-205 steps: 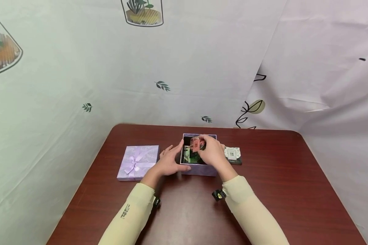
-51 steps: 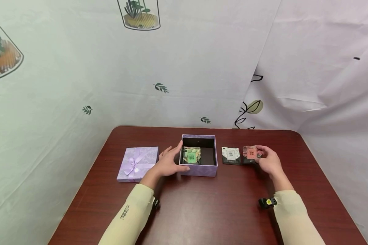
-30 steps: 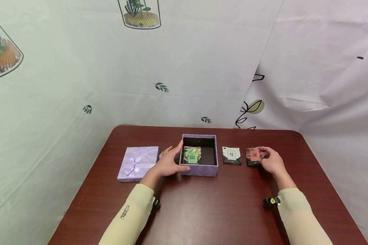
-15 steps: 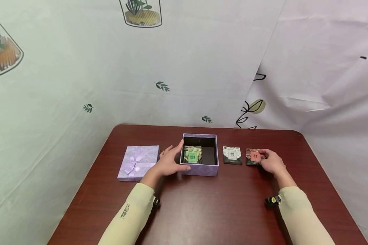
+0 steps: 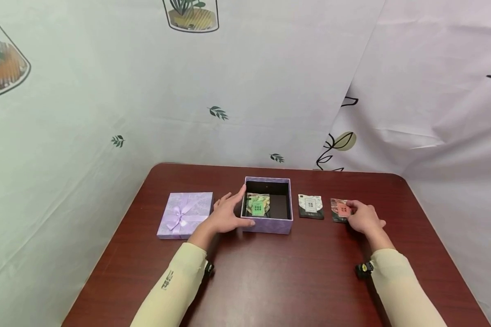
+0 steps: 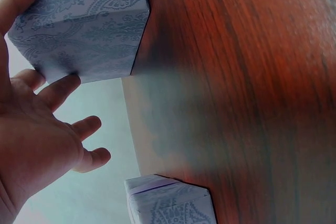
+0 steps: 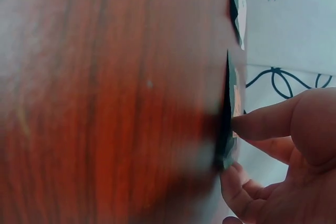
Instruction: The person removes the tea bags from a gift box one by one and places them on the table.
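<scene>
My left hand (image 5: 227, 217) is at the near left corner of an open purple box (image 5: 269, 226), thumb along its front wall, index finger at its left side. In the left wrist view two fingers stand apart from the box, spread. Inside, a green-labelled packet (image 5: 258, 205) lies at the left of the black floor. My right hand (image 5: 365, 218) pinches the right side of a small flat packet with a red label (image 5: 341, 210), low at the tabletop. In the right wrist view the thumb (image 7: 262, 124) presses its label side, other fingers curled at its near end.
A white-labelled packet (image 5: 310, 206) lies flat between the box and the red-labelled one. Left of the box rests its purple lid (image 5: 186, 215) with a ribbon bow. A patterned cloth backdrop (image 5: 245, 91) rises behind the table's (image 5: 262, 281) far edge.
The red-labelled packet has come out of the box in my right hand and over to the table's right. Lately it has turned slightly and shifted rightward. My left hand has stayed at the box.
</scene>
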Motion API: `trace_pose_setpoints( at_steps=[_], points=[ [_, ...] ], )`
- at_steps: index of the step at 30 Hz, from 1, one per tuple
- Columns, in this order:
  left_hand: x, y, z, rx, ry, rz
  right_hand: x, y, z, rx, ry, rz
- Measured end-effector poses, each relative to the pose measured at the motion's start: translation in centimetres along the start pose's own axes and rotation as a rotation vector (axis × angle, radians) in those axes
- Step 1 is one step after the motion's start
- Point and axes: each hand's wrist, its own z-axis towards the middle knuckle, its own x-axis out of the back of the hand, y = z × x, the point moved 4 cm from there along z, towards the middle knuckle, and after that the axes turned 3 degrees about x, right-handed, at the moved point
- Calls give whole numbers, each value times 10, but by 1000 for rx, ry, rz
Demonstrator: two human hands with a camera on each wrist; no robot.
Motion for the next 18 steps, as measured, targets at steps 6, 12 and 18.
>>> trace_pose_setpoints(
  at_steps=[6,12,18],
  points=[
    [0,1,0,1,1,-8,1,0,-4,-8,-12,-24],
    [-1,0,0,6,-4,-2,5,-5,-8,5,57,-33],
    [-1,0,-1,7,0,-6,7,-16,-11,28,141,-30]
  ],
)
